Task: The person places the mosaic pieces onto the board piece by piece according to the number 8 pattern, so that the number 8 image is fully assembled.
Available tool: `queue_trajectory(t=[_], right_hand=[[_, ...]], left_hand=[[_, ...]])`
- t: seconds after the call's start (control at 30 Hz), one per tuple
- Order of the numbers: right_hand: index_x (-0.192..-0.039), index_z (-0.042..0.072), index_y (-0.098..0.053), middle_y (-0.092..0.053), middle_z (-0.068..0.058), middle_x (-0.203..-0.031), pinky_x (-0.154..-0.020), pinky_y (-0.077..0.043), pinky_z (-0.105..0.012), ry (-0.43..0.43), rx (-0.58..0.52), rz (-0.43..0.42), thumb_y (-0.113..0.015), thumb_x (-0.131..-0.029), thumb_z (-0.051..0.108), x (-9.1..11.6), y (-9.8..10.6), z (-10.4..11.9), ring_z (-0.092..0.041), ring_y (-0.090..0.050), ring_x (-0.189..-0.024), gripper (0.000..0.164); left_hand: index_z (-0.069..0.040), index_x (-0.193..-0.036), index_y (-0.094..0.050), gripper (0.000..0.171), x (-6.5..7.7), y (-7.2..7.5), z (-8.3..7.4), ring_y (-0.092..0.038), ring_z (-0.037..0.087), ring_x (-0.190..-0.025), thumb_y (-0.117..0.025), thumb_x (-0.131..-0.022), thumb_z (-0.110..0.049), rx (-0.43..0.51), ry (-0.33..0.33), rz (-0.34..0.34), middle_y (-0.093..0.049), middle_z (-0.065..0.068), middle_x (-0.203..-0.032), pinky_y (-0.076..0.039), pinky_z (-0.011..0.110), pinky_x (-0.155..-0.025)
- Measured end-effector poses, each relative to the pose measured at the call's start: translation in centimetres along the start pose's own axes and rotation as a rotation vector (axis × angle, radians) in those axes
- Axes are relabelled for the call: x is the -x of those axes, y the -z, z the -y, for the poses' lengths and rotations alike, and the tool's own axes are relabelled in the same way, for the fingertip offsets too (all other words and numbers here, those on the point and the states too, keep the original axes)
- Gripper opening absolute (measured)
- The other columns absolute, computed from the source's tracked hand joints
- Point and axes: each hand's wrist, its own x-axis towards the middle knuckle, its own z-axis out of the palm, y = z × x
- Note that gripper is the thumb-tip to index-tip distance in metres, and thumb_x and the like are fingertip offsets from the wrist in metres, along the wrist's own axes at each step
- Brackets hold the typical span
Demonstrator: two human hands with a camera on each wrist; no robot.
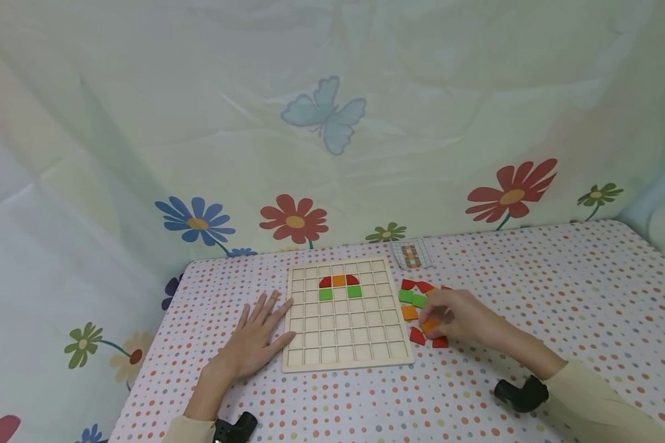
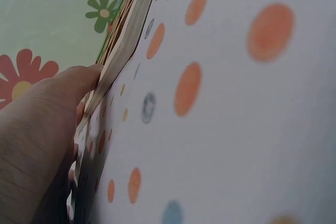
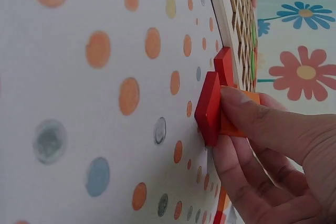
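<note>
A wooden grid board (image 1: 332,338) lies on the table. In its upper rows sit two red rounded tiles (image 1: 325,282), an orange square tile (image 1: 339,280) between them, and two green square tiles (image 1: 326,294) below. My left hand (image 1: 252,344) rests beside the board with fingers spread, thumb and fingertips at its left edge. To the right of the board, my right hand (image 1: 460,317) pinches an orange square tile (image 3: 239,113) between thumb and fingers. Right by the thumb is a red tile (image 3: 209,109). The hand hides part of the loose tiles.
Loose green tiles (image 1: 406,296), another orange tile (image 1: 409,313) and several red tiles (image 1: 417,335) lie along the board's right side. Behind them is a printed pattern card (image 1: 412,255). A flowered cloth (image 1: 421,154) hangs behind the dotted tabletop (image 1: 360,406).
</note>
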Motion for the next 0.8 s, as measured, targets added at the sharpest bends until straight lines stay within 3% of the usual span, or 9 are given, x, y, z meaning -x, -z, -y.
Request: queue_trajectory(t=[0.17, 0.37, 0.8], right_hand=[[-0.091, 0.015, -0.076, -0.069, 0.009, -0.092, -0.071, -0.059, -0.025, 0.048, -0.013, -0.045, -0.092, -0.077, 0.004, 0.1, 0.4, -0.1, -0.007, -0.061, -0.079, 0.024], [-0.097, 0.008, -0.077, -0.072, 0.002, -0.095, -0.075, -0.062, -0.027, 0.113, -0.055, -0.121, -0.085, -0.082, -0.005, -1.1, 0.2, 1.0, -0.010, -0.066, -0.084, 0.021], [-0.106, -0.002, -0.077, -0.073, -0.008, -0.102, -0.079, -0.062, -0.028, 0.206, -0.196, -0.072, -0.075, -0.091, -0.009, -8.3, -4.0, 4.0, -0.022, -0.069, -0.092, 0.017]], left_hand=[[-0.023, -0.167, -0.031, 0.072, 0.0, -0.1, 0.0, -0.006, 0.034, -0.162, -0.047, -0.105, -0.058, -0.001, -0.009, -0.020, -0.015, 0.011, -0.175, -0.004, 0.060, -0.129], [-0.022, -0.166, -0.033, 0.072, 0.0, -0.1, -0.1, -0.008, 0.035, -0.161, -0.051, -0.105, -0.056, 0.012, -0.010, -0.018, -0.016, 0.012, -0.175, -0.005, 0.062, -0.128], [-0.021, -0.167, -0.031, 0.073, 0.0, 0.0, -0.1, -0.005, 0.033, -0.162, -0.047, -0.106, -0.058, 0.013, -0.004, -0.006, -0.015, 0.010, -0.175, -0.002, 0.059, -0.129]])
